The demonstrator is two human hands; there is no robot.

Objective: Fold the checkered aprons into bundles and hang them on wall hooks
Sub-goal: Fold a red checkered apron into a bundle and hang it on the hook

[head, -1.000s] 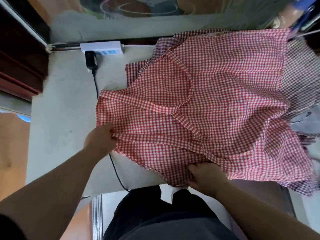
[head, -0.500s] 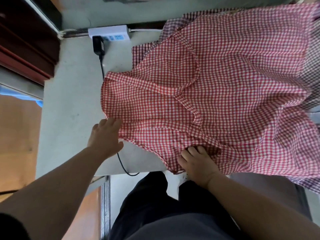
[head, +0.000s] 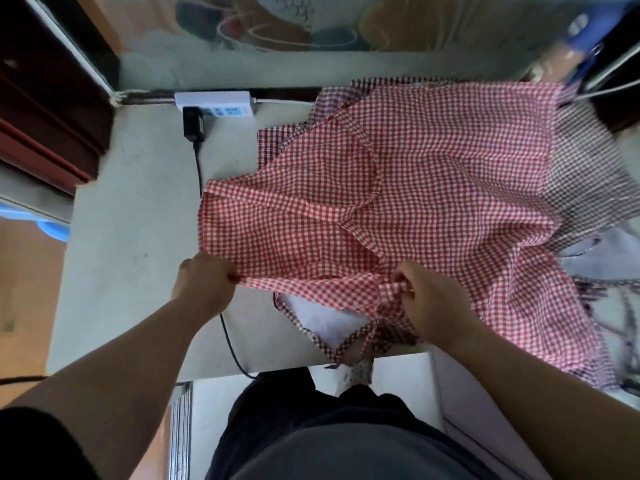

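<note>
A red-and-white checkered apron (head: 433, 188) lies spread over the pale table (head: 138, 244), on top of darker checkered aprons (head: 581, 181). My left hand (head: 204, 282) pinches the apron's near left edge. My right hand (head: 429, 299) grips a bunched fold of the near edge. Between the two hands the lifted hem is pulled taut. Beneath it a dark checkered strap (head: 304, 327) loops near the table's front edge. No wall hooks are in view.
A white power strip (head: 214, 103) sits at the back of the table with a black plug and cable (head: 199, 168) running under the apron to the front edge. Dark wooden furniture (head: 45, 109) stands at the left. More fabric and cords lie at the right.
Both hands went from lying flat on the apron's near edge to gripping it. The hem is now lifted and folded back, uncovering the dark strap underneath.
</note>
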